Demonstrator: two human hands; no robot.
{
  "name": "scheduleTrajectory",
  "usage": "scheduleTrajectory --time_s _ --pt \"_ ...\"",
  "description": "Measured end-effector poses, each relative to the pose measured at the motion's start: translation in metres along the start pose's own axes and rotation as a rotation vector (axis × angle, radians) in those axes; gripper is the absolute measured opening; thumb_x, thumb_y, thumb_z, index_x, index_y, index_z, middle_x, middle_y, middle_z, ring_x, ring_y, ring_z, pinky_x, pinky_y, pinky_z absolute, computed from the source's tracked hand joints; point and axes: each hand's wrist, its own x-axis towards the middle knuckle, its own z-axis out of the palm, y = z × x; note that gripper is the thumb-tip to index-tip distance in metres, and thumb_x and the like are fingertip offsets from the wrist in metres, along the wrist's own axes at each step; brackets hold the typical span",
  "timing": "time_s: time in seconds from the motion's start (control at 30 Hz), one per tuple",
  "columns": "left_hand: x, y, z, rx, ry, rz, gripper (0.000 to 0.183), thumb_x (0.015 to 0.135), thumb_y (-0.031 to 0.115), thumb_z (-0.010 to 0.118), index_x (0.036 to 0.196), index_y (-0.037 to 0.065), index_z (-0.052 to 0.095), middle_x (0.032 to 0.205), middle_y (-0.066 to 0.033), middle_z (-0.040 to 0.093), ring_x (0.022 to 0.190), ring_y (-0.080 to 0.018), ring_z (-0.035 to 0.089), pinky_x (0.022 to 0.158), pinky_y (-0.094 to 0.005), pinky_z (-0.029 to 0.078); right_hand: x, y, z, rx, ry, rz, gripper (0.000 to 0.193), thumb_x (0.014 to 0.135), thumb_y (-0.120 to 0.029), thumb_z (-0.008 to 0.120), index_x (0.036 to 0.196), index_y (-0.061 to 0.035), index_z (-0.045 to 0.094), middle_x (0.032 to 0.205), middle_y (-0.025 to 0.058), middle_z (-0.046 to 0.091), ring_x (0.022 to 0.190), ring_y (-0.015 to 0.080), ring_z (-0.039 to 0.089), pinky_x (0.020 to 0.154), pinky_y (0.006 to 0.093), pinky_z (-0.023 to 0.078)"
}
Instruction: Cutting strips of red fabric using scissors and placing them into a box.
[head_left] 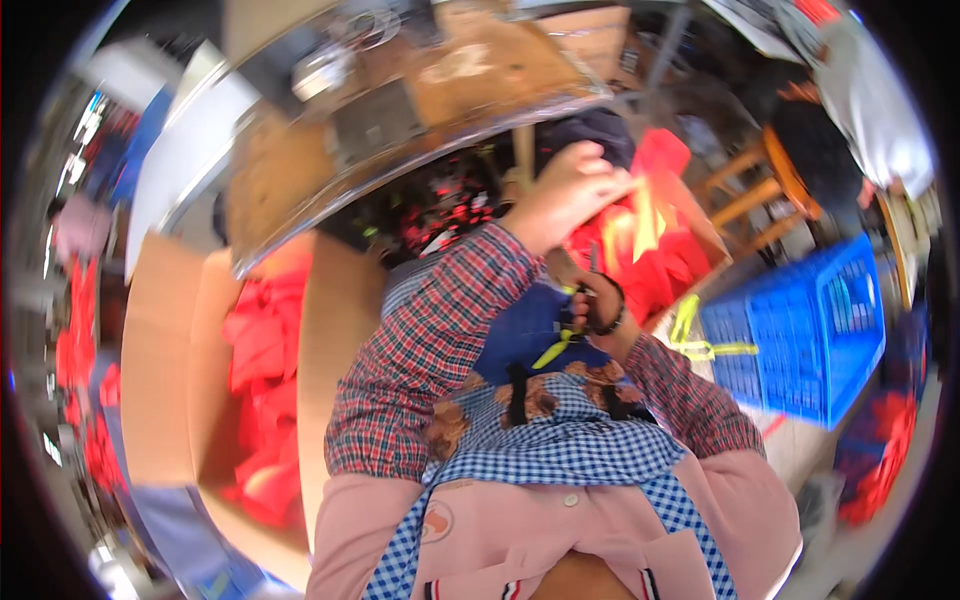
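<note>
My left hand (572,195) reaches across to the right, its fingers closed at the edge of a raised piece of red cloth (662,155). Motion blurs the fingertips. Below it, my right hand (598,305) curls in front of my body around a small dark tool, mostly hidden in the fist. A yellow-green cord (556,350) hangs from that fist. More red cloth (672,265) fills a cardboard box (708,232) just beyond my right hand.
At left stands an open cardboard box (160,350) holding red fabric (268,390). A worn wooden table (500,75) spans the front. Right of me is a blue plastic crate (790,335) with a yellow strap (715,348). A wooden stool (765,195) and another person (870,95) are beyond.
</note>
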Motion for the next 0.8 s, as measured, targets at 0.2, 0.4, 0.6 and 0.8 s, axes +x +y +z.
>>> scheduleTrajectory --time_s 0.2,0.4,0.6,0.8 --pt "-0.126 0.090 -0.057 0.559 0.110 -0.055 0.030 0.093 0.018 0.062 0.117 0.000 0.062 0.106 -0.0089 0.068 0.098 -0.0147 0.064 0.086 -0.0274 0.051 -0.018 -0.004 0.011 -0.059 0.100 -0.188 0.019 0.090 -0.030 0.057 0.095 -0.0123 0.054 0.064 -0.0025 0.047 0.051 0.0093 0.045 0.045 0.0239 0.038" --pt "-0.316 0.119 -0.211 1.159 0.720 -0.362 0.023 0.086 0.010 0.061 0.106 0.000 0.066 0.098 -0.0147 0.069 0.094 -0.0258 0.066 0.083 -0.0343 0.051 -0.016 -0.012 0.030 -0.025 0.053 -0.244 0.015 0.094 -0.026 0.056 0.099 -0.0119 0.056 0.068 -0.0035 0.051 0.054 0.0068 0.047 0.046 0.0204 0.040" --pt "-0.493 0.047 -0.323 1.564 0.922 -0.999 0.042 0.076 0.026 0.068 0.109 0.000 0.063 0.110 -0.0206 0.066 0.102 -0.0363 0.063 0.088 -0.0411 0.050 -0.014 -0.017 0.051 -0.046 -0.005 -0.215 0.017 0.094 -0.026 0.056 0.101 -0.0105 0.056 0.068 -0.0028 0.051 0.056 0.0072 0.048 0.046 0.0204 0.040" --pt "-0.517 -0.002 -0.338 1.324 1.488 -1.417 0.066 0.076 0.042 0.071 0.126 0.001 0.054 0.115 -0.0245 0.063 0.107 -0.0333 0.063 0.092 -0.0404 0.050 -0.020 -0.018 0.053 -0.119 0.009 -0.258 0.017 0.093 -0.025 0.056 0.102 -0.0103 0.055 0.068 -0.0027 0.049 0.056 0.0086 0.047 0.047 0.0220 0.039"
